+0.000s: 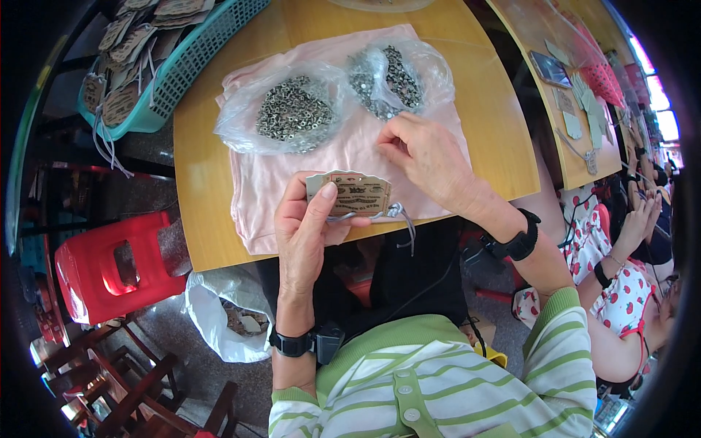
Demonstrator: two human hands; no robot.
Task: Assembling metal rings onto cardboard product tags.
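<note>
Over the worktop (219, 226), the left hand (303, 233) pinches a brown paper tag (355, 193) between thumb and fingers, while the right hand (431, 160), fingers curled, picks at a clear bag of small metal parts (387, 77) on pink cloth (350, 150).

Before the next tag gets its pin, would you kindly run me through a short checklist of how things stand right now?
1. Tag held firmly: left hand pinches the brown card tag with its thumb on the face. Ok.
2. Tag's cord free: the grey cord hangs loose off the tag's right end. Ok.
3. Right hand at the supply: fingertips at the edge of the right bag of metal pins. Ok.
4. Pin actually picked up: fingertips hide it. Cannot tell.
5. Pink cloth lying flat under both bags. Ok.
</note>
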